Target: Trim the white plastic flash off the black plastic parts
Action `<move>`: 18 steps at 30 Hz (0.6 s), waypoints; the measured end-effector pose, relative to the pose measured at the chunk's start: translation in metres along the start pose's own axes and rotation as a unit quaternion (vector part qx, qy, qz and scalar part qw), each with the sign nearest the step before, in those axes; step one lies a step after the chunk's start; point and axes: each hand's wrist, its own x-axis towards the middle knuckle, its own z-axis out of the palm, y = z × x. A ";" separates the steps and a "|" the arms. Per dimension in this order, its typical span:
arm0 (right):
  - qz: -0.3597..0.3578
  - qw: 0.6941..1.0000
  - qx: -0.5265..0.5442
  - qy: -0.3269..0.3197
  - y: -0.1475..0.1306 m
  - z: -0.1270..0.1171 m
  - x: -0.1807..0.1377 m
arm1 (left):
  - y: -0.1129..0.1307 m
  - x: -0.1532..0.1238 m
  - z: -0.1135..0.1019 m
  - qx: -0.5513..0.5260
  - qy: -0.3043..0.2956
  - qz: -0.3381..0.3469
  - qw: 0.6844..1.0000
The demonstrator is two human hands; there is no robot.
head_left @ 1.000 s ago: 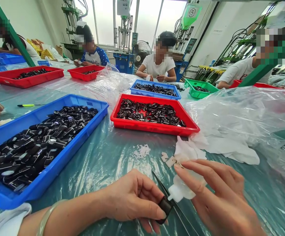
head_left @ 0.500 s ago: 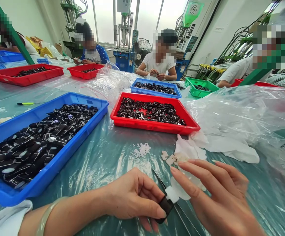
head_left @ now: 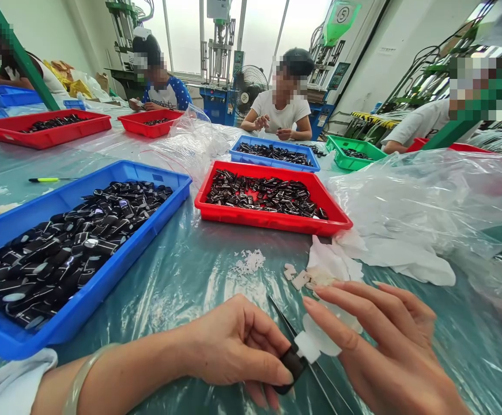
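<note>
Low in the middle, my left hand (head_left: 244,346) pinches a small black plastic part (head_left: 293,369) between thumb and fingers. A small white piece (head_left: 308,347) is at the part's far end, overlapping a thin, translucent whitish sheet (head_left: 326,323). My right hand (head_left: 380,346) hovers just right of it with its fingers stretched out; its thumb is hidden. Whether its fingertips touch the sheet I cannot tell. Metal tweezers (head_left: 282,314) lie on the table, passing behind the black part.
Black parts fill a blue tray (head_left: 147,173) on the left and a red tray (head_left: 272,222) ahead. White scraps (head_left: 249,262) and a white cloth (head_left: 332,259) lie beyond my hands. Plastic sheeting (head_left: 427,202) is heaped at right. Co-workers (head_left: 283,109) sit across the table.
The white piece at the black part has shifted slightly right. My hands have barely moved. Across the table, a co-worker's hands have come apart, one raised.
</note>
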 end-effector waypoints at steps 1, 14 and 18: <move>0.000 1.000 0.002 0.002 0.000 0.000 0.000 | 0.000 0.000 0.000 -0.001 0.000 -0.001 1.000; 0.001 0.999 0.023 0.031 -0.002 0.001 0.000 | 0.000 0.000 0.001 0.006 -0.013 0.002 1.000; 0.007 0.999 0.028 0.039 -0.004 0.001 0.002 | 0.000 -0.001 0.000 0.002 -0.016 0.001 1.000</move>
